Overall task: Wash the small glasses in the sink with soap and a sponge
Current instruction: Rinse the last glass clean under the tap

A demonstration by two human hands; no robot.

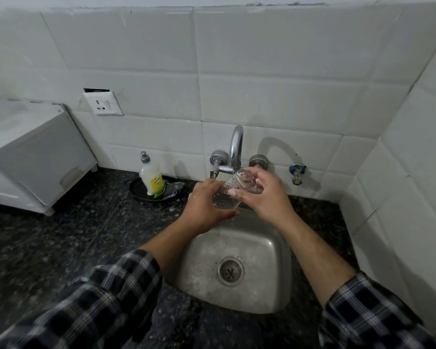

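Two small clear glasses are held over the steel sink [275, 248], under the tap spout [237, 144]. My left hand [204, 205] cups the lower glass [223, 200], which has a dotted pattern. My right hand [264, 195] grips the upper glass [246, 182], tilted on its side with its base toward me. The two glasses touch or overlap. Water drips from below the lower glass. A soap bottle [151, 177] stands on a dark dish [136, 190] left of the tap. No sponge is visible.
A dark speckled counter [61, 235] surrounds the sink. A white appliance [33, 157] sits at the left. White tiled walls stand behind and at the right, with a socket [103, 103] and a blue-handled valve [297, 171]. The sink drain [230, 270] lies bare.
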